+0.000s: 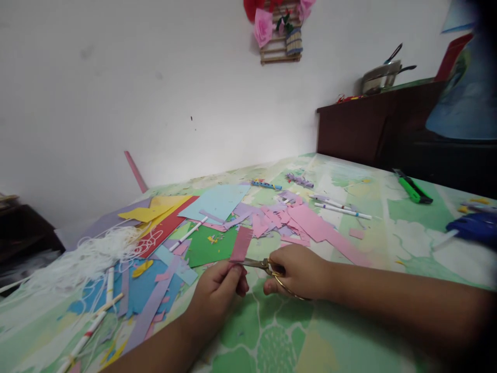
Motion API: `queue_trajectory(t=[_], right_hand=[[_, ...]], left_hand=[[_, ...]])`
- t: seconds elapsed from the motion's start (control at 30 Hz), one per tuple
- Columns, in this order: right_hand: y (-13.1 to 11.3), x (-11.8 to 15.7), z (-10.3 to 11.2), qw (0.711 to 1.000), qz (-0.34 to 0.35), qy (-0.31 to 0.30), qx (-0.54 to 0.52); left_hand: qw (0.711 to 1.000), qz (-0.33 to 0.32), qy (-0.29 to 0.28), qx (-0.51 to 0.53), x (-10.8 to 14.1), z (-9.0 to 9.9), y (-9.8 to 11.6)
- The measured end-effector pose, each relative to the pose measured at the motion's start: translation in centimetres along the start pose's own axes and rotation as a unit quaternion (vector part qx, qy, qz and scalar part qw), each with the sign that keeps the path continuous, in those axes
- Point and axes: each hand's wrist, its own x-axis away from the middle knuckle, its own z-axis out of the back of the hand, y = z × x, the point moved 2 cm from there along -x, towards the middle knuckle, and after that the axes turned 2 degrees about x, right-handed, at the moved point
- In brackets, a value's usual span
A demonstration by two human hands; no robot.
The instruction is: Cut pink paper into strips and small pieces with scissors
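My left hand [221, 286] pinches the lower end of a small pink paper strip [242, 243], which stands up from the fingertips. Gold-handled scissors [266, 264] are in my right hand [297, 270], its fingers through the loops. The blades point left and lie at the bottom of the strip, just above my left fingertips. Whether the blades are parted is hard to tell. Behind the strip lies a green sheet [213, 246], with pink and purple paper scraps [272, 220] beyond.
White string [91, 259] is heaped at the left, beside coloured sheets and blue paper [145, 292]. White pens [342, 210], a green cutter [413, 187] and a blue object [473, 228] lie to the right. Pots stand on a dark cabinet [353, 127].
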Motion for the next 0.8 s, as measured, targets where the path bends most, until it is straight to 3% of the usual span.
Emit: queue_trajectory(t=[0.8], right_hand=[[0.02,-0.14,-0.13,1.000,0.016,0.008,-0.004]], left_hand=[[1.000,0.010,-0.018,0.011,0.14,-0.22,0.11]])
